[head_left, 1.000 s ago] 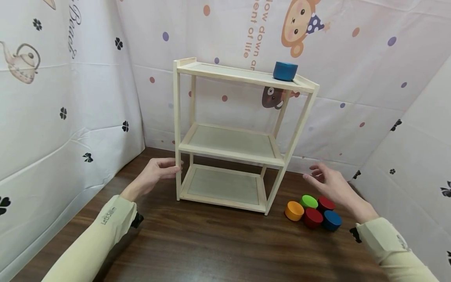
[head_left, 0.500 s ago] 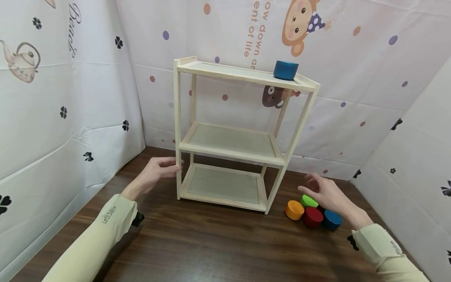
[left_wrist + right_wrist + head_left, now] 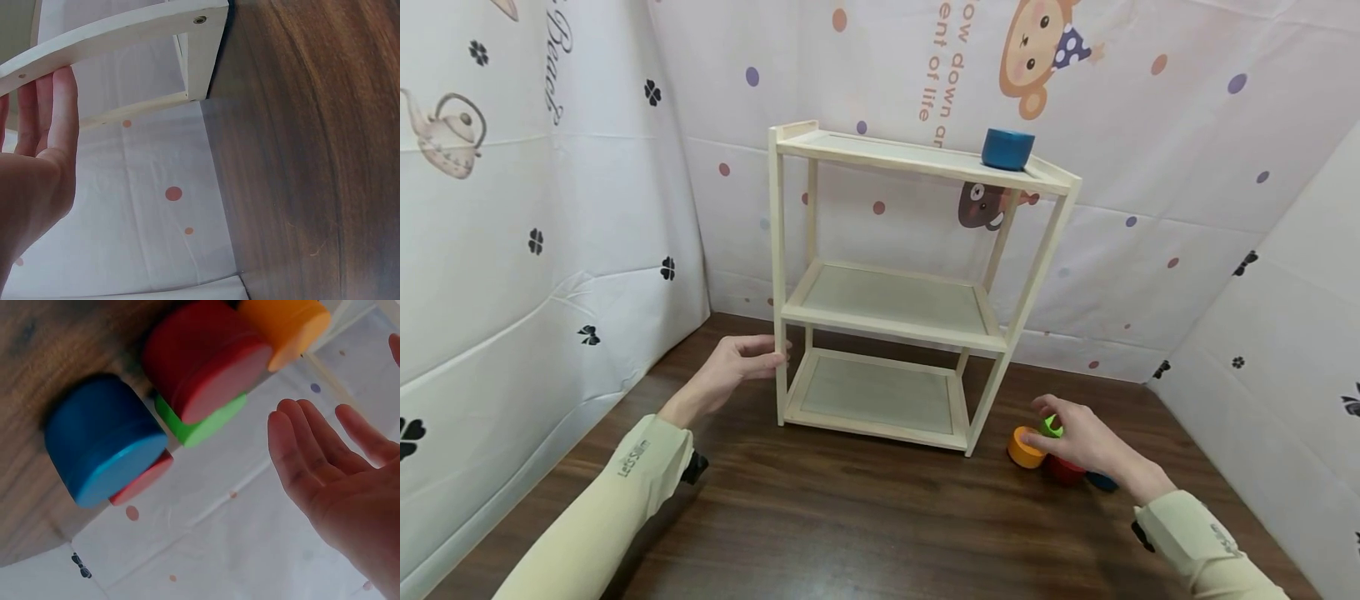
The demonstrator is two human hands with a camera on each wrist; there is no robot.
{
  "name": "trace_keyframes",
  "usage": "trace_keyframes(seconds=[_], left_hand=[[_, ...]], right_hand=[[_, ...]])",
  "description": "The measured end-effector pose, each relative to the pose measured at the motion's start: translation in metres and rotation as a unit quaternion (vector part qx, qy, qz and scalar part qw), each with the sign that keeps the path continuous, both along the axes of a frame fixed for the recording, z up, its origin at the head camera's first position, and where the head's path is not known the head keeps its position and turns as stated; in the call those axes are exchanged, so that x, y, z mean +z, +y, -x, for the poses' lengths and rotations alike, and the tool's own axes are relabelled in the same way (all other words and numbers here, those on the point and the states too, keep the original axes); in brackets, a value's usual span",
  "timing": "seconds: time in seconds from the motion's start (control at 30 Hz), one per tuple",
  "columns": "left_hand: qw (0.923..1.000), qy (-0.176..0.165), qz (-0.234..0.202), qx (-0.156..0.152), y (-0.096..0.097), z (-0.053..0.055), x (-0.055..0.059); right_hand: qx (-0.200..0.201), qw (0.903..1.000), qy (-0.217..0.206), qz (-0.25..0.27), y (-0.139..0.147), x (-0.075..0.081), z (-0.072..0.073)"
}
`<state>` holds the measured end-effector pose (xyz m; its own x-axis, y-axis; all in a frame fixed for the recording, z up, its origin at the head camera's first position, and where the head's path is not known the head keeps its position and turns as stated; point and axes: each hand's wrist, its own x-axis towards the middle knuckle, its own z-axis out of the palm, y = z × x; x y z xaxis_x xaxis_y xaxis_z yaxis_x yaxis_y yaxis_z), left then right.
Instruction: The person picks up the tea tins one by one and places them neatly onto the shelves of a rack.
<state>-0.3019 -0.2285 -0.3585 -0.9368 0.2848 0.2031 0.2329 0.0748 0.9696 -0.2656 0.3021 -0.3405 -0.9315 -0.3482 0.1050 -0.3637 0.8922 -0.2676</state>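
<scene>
While white cloth printed with dots and cartoon figures (image 3: 610, 167) is hanging round the back and sides, a dark brown wood-grain tabletop (image 3: 850, 525) is spreading below it, and a pale wooden three-tier rack with grey panels (image 3: 891, 296) is standing upright there. Thumb in front, fingers behind, the left hand (image 3: 730, 367) is pinching the rack's front left post. Over on the right, the right hand (image 3: 1078, 437) is hovering above the cluster, fingers bent and parted from the thumb. Up top, a glossy blue cylinder (image 3: 1007, 150) is sitting at the right end. Down on the table, a short orange cylinder (image 3: 1025, 450) is lying nearest the rack, with a bright green cylinder (image 3: 1051, 425), a dark red cylinder (image 3: 1064, 472), a second blue cylinder (image 3: 103, 440) and a half-hidden red cylinder (image 3: 149, 476) crowding beside it.
</scene>
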Motion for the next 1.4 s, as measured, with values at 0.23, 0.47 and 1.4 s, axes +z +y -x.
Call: trace_keyframes(seconds=[0.23, 0.47, 1.4], left_hand=[[1.0000, -0.002, 0.000, 0.001, 0.001, 0.000, 0.000], [0.9999, -0.010, -0.003, 0.005, 0.001, -0.002, -0.001], [1.0000, 0.001, -0.009, -0.001, 0.003, -0.004, 0.001]], right_hand=[[0.004, 0.9998, -0.017, -0.004, -0.002, -0.009, -0.003], [0.007, 0.9998, -0.007, -0.020, -0.005, -0.017, -0.005], [-0.027, 0.9987, 0.025, -0.036, -0.003, -0.037, 0.002]])
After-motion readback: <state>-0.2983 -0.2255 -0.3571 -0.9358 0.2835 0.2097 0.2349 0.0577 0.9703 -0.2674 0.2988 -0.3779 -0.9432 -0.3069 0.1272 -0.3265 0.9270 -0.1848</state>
